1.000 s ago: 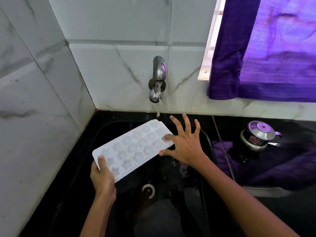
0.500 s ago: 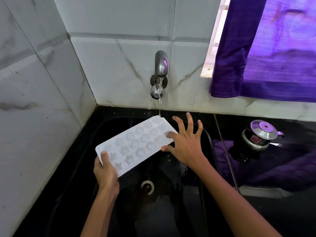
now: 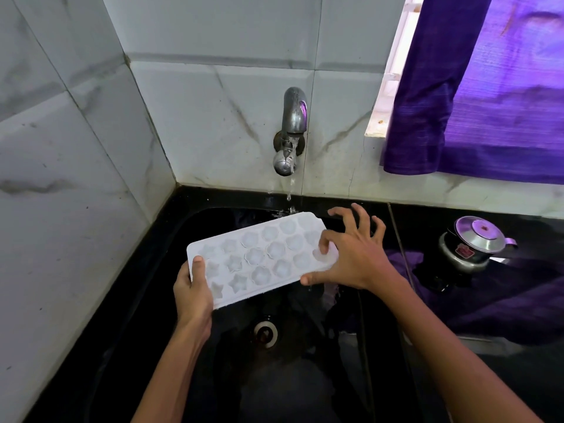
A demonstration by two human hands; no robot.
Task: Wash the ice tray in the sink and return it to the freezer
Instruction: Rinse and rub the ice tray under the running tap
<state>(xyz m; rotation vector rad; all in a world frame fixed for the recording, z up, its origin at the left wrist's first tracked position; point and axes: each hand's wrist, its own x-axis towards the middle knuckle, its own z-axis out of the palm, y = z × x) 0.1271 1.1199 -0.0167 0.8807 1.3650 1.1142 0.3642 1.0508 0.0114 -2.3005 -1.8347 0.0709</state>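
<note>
Holding the white ice tray [image 3: 262,257] over the black sink [image 3: 189,346] w/ both hands, tray tilted, far right corner raised toward the tap [image 3: 290,132]. My left hand [image 3: 192,288] grips the near left end: thumb on top by the corner, fingers curled underneath, out of sight. My right hand [image 3: 354,254] is at the tray's right end, fingers spread and bent claw-like; index fingertip presses into one of the end cavities, thumb lies along the near edge by the right corner. Other fingers arch above and past the far end, not clearly touching. So right hand is loosely spread, touching rather than clamping.

Tray cavities face up, star shapes at the left, rounder flower-like ones to the right. Can't tell if any ice or water sits in them; they look pale and frosty.

Tap is on the marble-tiled wall, thin stream of water falling from the spout and hitting the counter edge just behind the tray's far corner, w/ a bit of splash there. Drain [image 3: 265,332] sits below the tray, in the sink bottom.

To the right on the black counter, well apart from the tray: a small metal pot w/ lid [image 3: 473,242]. Purple curtain [image 3: 488,87] hangs over the window upper right.
</note>
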